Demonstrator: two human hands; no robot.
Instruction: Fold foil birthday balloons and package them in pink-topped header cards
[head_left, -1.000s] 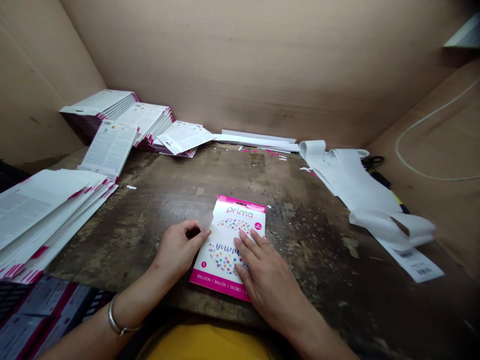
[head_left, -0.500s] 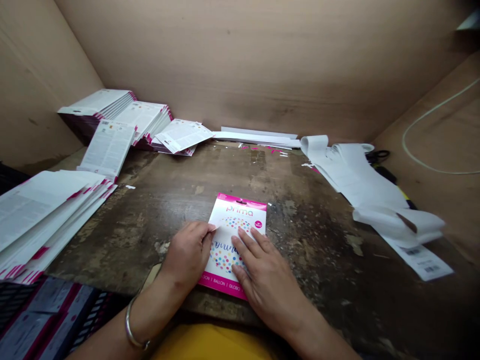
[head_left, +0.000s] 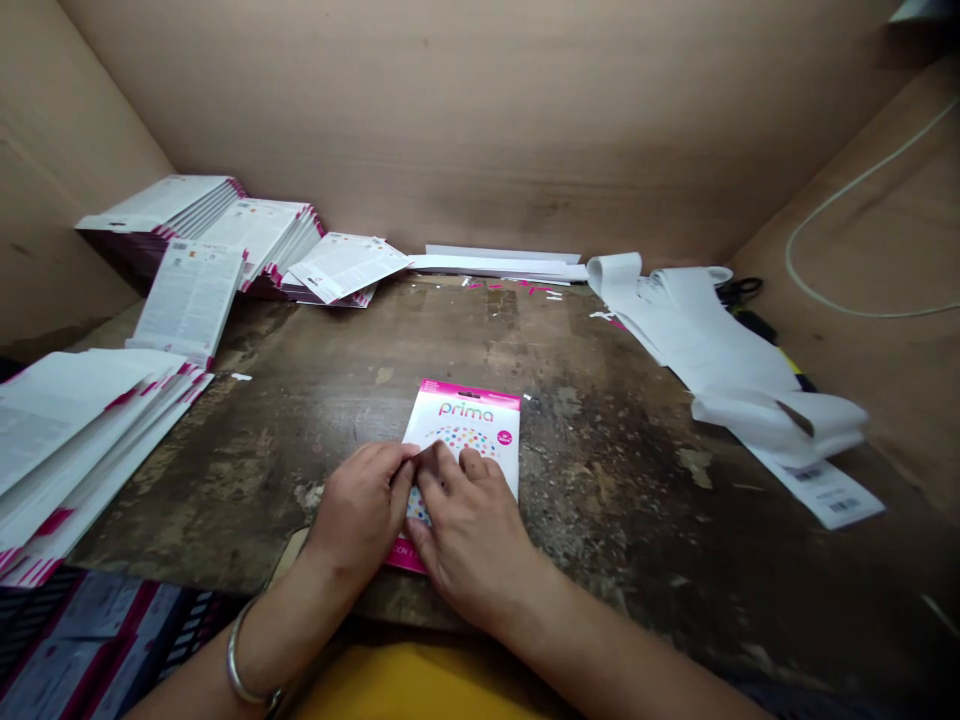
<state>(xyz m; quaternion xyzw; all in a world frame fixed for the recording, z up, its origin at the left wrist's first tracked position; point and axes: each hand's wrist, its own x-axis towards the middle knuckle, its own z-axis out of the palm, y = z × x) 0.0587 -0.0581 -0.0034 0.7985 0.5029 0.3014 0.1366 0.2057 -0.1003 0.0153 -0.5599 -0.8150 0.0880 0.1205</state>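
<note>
A flat white and pink balloon packet (head_left: pixel 466 415) with coloured dots and the word "prima" lies on the worn table in front of me. My left hand (head_left: pixel 365 505) pinches its left edge between thumb and fingers. Over the middle of the packet rests my right hand (head_left: pixel 469 525), thumb apart and fingers bent, pressing on its face. The right fingertips reach close to the left thumb near that same edge. Both hands hide most of the packet's lower half.
Stacks of similar packets (head_left: pixel 161 205) stand at the back left, with another pile (head_left: pixel 67 420) at the near left. A long label strip (head_left: pixel 757 350) curls along the right. White strips (head_left: pixel 495 265) lie by the back wall. Scissors (head_left: pixel 741 290) sit beyond the labels. Below the left edge is a crate (head_left: pixel 187 625).
My right hand has slid left across the packet, and its fingers have gone from stretched out to bent. The left hand keeps its pinch on the edge. The whole view has shifted slightly.
</note>
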